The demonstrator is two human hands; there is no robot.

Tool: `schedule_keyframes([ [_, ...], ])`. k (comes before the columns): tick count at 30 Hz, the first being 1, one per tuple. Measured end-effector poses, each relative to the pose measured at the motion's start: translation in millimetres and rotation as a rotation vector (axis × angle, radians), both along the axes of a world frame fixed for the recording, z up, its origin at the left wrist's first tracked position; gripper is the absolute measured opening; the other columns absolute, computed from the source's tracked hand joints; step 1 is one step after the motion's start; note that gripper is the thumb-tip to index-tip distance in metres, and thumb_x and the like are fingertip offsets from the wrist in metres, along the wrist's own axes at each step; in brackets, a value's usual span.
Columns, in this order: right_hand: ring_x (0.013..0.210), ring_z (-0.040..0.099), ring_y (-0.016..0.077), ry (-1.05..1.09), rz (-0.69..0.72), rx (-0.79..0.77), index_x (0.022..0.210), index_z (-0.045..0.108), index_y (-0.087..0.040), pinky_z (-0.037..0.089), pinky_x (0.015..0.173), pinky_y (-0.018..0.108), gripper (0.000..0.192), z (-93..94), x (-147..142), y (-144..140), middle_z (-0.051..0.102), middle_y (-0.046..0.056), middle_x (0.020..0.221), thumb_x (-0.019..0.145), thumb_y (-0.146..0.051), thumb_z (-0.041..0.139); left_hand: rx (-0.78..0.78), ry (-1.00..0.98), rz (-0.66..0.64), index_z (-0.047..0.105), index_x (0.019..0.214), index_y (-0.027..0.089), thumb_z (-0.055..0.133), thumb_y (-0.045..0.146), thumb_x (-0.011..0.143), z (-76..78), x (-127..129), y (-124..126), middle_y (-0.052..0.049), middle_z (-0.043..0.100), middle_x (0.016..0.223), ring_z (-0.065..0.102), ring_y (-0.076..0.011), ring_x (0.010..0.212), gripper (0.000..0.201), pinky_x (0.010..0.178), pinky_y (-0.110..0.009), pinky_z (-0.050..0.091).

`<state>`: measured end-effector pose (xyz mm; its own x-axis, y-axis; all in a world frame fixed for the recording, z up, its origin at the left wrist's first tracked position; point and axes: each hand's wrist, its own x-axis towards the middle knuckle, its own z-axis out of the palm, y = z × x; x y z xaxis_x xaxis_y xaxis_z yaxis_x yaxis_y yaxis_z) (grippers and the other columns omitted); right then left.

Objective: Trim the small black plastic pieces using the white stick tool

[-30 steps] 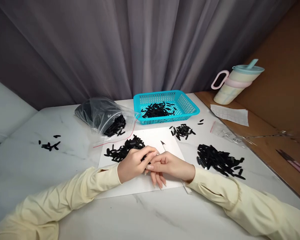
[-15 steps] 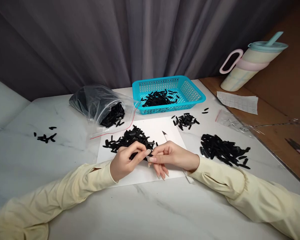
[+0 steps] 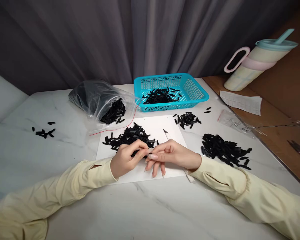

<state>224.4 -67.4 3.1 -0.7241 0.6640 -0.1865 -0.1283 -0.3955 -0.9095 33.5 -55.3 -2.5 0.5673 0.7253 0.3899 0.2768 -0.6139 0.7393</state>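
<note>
1. A sheet of paper (image 3: pixel 150 128) lies on the table (image 3: pixel 145 206), with a heap of small pieces (image 3: pixel 130 136) on its left part.
2. Both hands, left hand (image 3: pixel 126 158) and right hand (image 3: pixel 172 154), meet on the sheet's near edge.
3. Behind the sheet stands a basket (image 3: pixel 170 91) holding more pieces; left of it lies a plastic bag (image 3: pixel 102 101).
4. Right of the sheet lies another pile (image 3: pixel 225 150).
5. A cup (image 3: pixel 258 61) stands far right, behind a paper slip (image 3: pixel 241 101).

A turquoise plastic basket (image 3: pixel 199 94) stands at the table's far edge and holds black pieces. A clear zip bag (image 3: pixel 97 100) of black pieces lies to its left. A pastel lidded cup (image 3: pixel 258 61) with a pink handle stands on the wooden surface at right, near a paper slip (image 3: pixel 241 102). Grey curtains (image 3: pixel 115 40) hang behind.
</note>
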Motion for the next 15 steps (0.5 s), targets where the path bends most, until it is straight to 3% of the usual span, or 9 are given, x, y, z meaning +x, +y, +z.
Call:
schedule_keyframes([
  [7,0.068,0.069,0.019,-0.003,-0.083,-0.028,0.091,0.064,-0.008,0.053,0.047,0.02,0.029,-5.4,0.3,0.7,0.069,0.014,0.091,0.08,-0.035,0.063,-0.011,0.012,0.066,0.054,0.078,0.016,0.048,0.017,0.086,0.6,1.3,0.6,0.003,0.061,0.063,0.053,-0.005,0.05,0.01,0.049,-0.013,0.041],
  [15,0.064,0.069,0.0186,0.024,-0.132,-0.072,0.082,0.062,-0.01,0.052,0.046,0.021,0.022,-5.1,0.8,1.9,0.071,0.011,0.085,0.077,-0.03,0.068,-0.104,-0.044,0.065,0.052,0.081,0.016,0.049,0.019,0.087,3.5,2.8,0.7,0.004,0.056,0.061,0.051,-0.0046,0.047,0.007,0.045,-0.014,0.038],
])
